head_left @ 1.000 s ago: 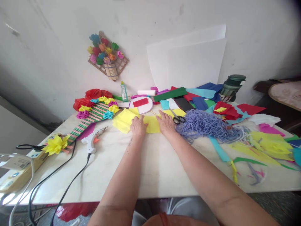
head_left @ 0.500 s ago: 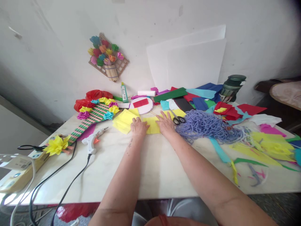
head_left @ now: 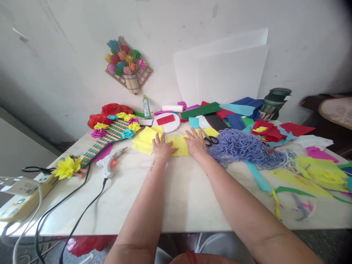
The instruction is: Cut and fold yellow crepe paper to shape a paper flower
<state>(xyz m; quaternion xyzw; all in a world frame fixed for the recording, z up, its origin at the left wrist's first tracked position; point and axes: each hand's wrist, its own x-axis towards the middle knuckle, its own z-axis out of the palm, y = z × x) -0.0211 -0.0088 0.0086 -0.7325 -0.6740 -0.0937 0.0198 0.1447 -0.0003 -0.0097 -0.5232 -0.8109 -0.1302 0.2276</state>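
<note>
Sheet (head_left: 179,146) | yellow, long axis sideways | left hand (head_left: 162,148), right hand (head_left: 197,145) atop

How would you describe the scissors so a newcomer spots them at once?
On the table, find the big tangle of purple yarn, to the right of the right hand. The scissors lie at the yarn's left edge, beside that hand. Their two black looped handles set them apart from the flat yellow paper and the yarn's tangled strands.
</note>
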